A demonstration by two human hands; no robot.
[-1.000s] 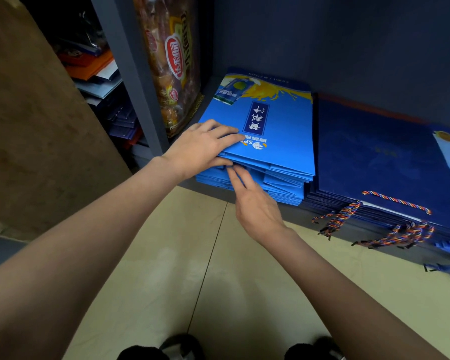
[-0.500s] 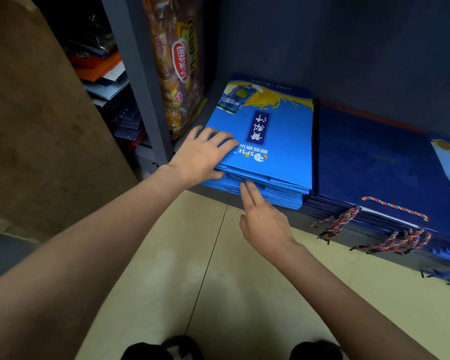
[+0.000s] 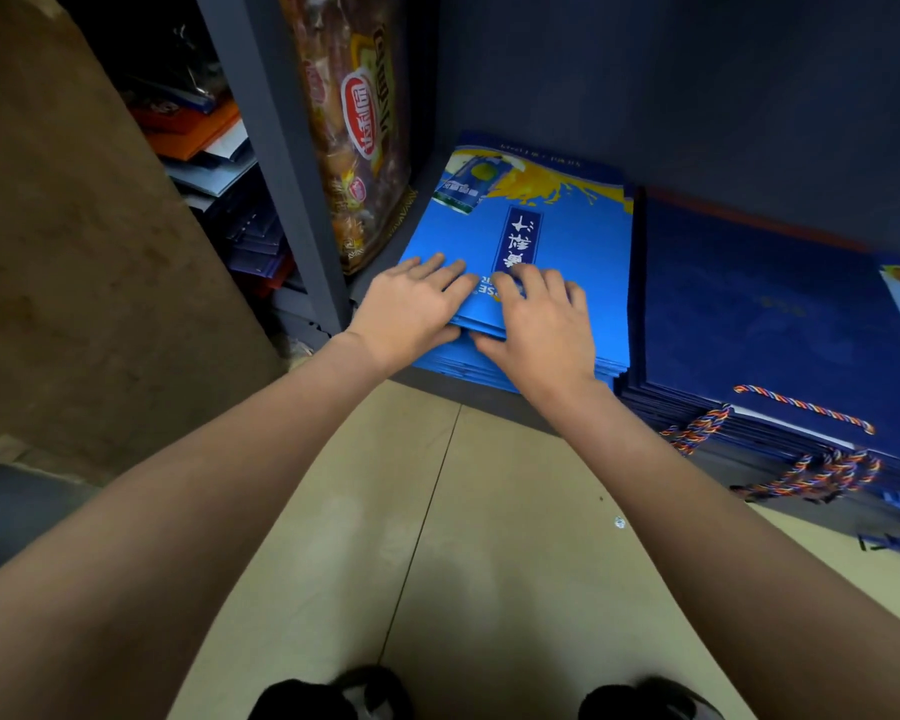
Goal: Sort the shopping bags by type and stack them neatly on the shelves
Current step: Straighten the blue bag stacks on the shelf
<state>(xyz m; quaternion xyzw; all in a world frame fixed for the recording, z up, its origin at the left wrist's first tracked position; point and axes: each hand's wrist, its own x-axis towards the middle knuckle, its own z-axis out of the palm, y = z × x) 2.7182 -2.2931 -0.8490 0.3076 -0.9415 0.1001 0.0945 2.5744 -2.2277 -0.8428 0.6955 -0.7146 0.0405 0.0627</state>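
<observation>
- The stack of light blue bags [image 3: 552, 236] lies flat on the bottom shelf [image 3: 489, 394], straight ahead of both hands, long side running away into the shelf.
- Left hand [image 3: 411, 304] and right hand [image 3: 541, 324] rest on its near edge, fingers spread flat on top and thumbs at the front edge; neither is nearer.
- A pile of dark blue bags [image 3: 759, 314] sits just beside it on the right; the tiled floor [image 3: 437, 537] is below.
</observation>
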